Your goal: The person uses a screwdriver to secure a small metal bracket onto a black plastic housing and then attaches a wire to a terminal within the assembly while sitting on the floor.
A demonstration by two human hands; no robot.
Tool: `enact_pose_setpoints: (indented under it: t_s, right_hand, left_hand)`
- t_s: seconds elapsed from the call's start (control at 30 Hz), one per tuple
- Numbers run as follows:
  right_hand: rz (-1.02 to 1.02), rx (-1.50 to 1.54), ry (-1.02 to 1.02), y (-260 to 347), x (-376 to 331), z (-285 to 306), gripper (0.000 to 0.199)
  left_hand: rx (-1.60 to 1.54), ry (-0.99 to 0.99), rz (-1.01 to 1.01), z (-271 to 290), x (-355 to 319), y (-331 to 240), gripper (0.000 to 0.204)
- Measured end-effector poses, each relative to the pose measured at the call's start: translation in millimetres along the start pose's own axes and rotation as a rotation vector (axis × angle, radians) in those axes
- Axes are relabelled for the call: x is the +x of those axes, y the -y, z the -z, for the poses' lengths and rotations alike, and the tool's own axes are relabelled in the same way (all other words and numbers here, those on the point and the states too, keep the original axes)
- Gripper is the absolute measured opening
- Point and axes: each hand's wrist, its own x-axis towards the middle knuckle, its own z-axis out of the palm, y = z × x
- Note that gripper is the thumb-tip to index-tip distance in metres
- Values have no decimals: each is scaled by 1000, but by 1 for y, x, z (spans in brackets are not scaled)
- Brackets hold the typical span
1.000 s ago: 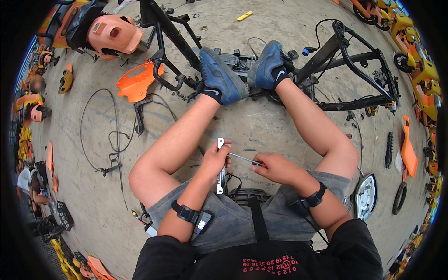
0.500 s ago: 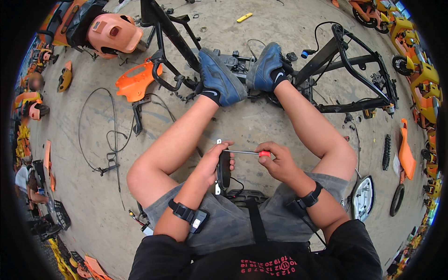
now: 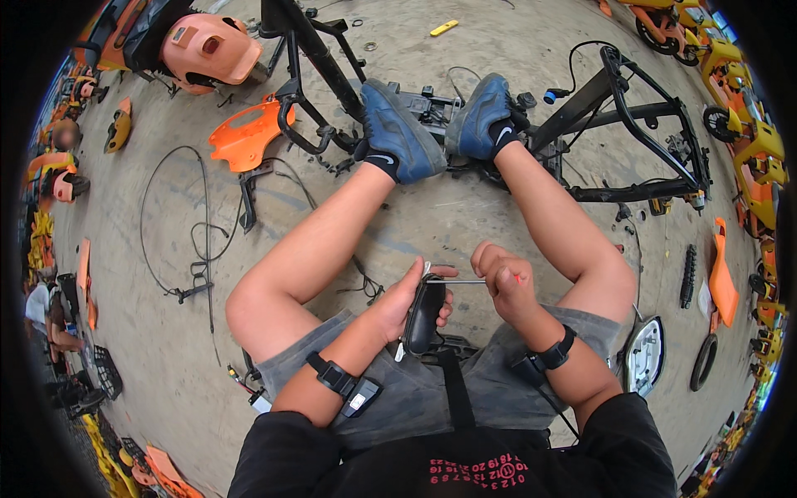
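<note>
The person sits on the concrete floor (image 3: 465, 224) with both legs stretched forward, 2 blue shoes (image 3: 398, 133) resting against a black metal frame (image 3: 639, 108). The left hand (image 3: 398, 303) is wrapped around a small black part (image 3: 423, 315), holding it upright between the thighs, just above the grey shorts (image 3: 415, 390); a bit of pale metal shows at the part's top end. The right hand (image 3: 502, 278) is closed in a fist around a screwdriver (image 3: 465, 281) whose red handle peeks out on the far side of the fist, and its thin metal shaft runs level toward the left, its tip meeting the top of the black part. Both hands are shut tight on what they hold and sit close together over the lap. Each wrist carries a black strap with a small device on it. Left of the legs a thin black cable (image 3: 174, 224) loops across the floor, and beyond it lies an orange plastic panel (image 3: 245, 137) beside a second black frame (image 3: 307, 58). A larger pale orange body shell (image 3: 207, 46) sits at the upper left. At the right, near the knee, lie a white-edged cover (image 3: 646, 357), an orange fender piece (image 3: 721, 274) and a black tyre (image 3: 704, 361). Yellow and orange small vehicles (image 3: 739, 100) line the right rim.
</note>
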Motion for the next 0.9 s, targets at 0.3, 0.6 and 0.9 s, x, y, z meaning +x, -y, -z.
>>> enact_pose_setpoints:
  t_s: [0.3, 0.6, 0.9]
  right_hand:
    - [-113, 249, -12, 17, 8, -20, 51]
    - [-232, 227, -192, 13, 1, -30, 54]
    - [-328, 391, -403, 11, 6, -27, 52]
  left_hand:
    - [-135, 24, -81, -7, -1, 5, 68]
    - [-69, -178, -294, -10, 0, 15, 61]
    - [25, -177, -509, -9, 3, 18, 61]
